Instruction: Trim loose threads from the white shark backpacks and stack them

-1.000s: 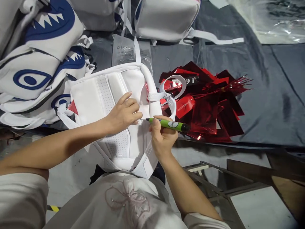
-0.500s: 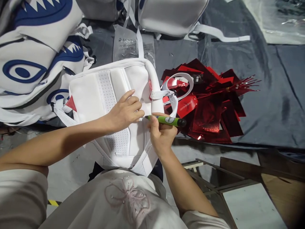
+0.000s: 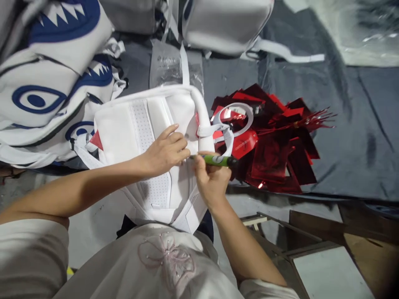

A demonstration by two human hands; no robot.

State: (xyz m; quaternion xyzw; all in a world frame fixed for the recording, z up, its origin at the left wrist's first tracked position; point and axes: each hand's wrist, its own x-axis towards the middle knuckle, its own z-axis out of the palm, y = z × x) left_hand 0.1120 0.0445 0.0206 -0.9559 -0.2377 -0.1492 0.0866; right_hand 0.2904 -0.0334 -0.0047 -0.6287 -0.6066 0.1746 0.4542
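The white padded fabric backpack (image 3: 146, 141) lies with its back panel up, partly on the edge of the bench covered with dark grey cloth (image 3: 343, 124) and partly against the person's body. The left hand (image 3: 165, 151) rests on the panel, its fingers bent together and pressing the fabric flat beside the shoulder strap. The right hand (image 3: 212, 178) has its fingers clamped on a green pen-shaped tool with a black end (image 3: 216, 160), whose tip meets the fabric just beside the left fingertips. I judge that the step in hand is fine work on one small spot of the panel, perhaps marking or cleaning; the next move seems to call for a steady tip while the left hand keeps the fabric tight. To the right lies a pile of shiny red hang tags (image 3: 274, 141); they carry small white writing, but it is too small to read. The tool has an oval label, also not readable. At the left are stacked white bags with a blue shark face print (image 3: 46, 83).
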